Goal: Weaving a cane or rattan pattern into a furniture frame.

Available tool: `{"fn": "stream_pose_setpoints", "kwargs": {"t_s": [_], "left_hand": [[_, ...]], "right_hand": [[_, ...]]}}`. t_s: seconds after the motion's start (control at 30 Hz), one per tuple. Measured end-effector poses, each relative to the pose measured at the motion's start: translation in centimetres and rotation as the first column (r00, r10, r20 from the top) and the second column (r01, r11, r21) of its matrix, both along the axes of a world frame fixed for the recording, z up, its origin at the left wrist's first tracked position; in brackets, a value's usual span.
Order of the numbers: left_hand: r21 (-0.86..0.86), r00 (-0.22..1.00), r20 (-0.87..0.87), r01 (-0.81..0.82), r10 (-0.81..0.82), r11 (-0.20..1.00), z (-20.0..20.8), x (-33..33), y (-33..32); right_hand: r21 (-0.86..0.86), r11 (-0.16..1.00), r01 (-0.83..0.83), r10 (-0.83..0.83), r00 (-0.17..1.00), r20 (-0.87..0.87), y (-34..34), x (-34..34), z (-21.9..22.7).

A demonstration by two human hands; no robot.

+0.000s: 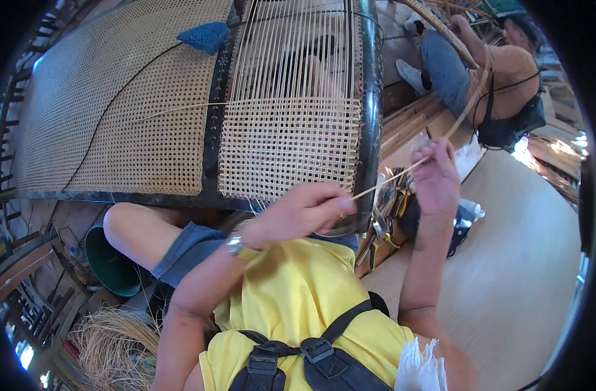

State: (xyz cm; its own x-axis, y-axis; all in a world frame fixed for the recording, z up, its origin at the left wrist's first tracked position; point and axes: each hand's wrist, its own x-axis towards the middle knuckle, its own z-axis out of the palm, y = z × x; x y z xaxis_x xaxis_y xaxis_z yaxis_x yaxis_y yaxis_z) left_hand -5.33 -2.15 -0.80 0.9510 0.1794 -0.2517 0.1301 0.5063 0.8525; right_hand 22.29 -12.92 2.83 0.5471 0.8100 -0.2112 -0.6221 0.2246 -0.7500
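While left grip [298,212] and right grip [436,174] pinch it, cane strand [392,177], thin, tan, straight between them

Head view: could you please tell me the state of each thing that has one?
Left hand: closed on the strand
Right hand: pinching the strand
Strand: taut between the hands
Small panel: partly woven, upright strands open at the top
Large panel: woven
Watch: strapped on
Bucket: uncovered, contents unclear
Loose cane: heaped, tangled
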Motion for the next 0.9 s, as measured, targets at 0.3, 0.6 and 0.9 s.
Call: {"fn": "stream_pose_setpoints", "kwargs": {"t_s": [0.3,0.6,0.9], "left_hand": [[0.537,0.798,-0.525,0.04,0.297,0.843,-0.1,-24.2,12.5],[0.8,0.395,-0.597,0.227,0.698,0.556,0.5,-43.2,21.9],[0.737,0.902,-0.244,-0.067,0.356,0.672,4.3,-18.7,13.1]], "right_hand": [[-0.176,0.881,0.439,-0.458,0.885,-0.083,-15.1,29.6,-7.3],[-0.367,0.559,0.743,-0.646,0.668,0.368,-24.9,44.5,-10.4],[-0.02,-0.646,0.763,0.373,0.338,0.864,-16.9,32.5,-5.1]]}}
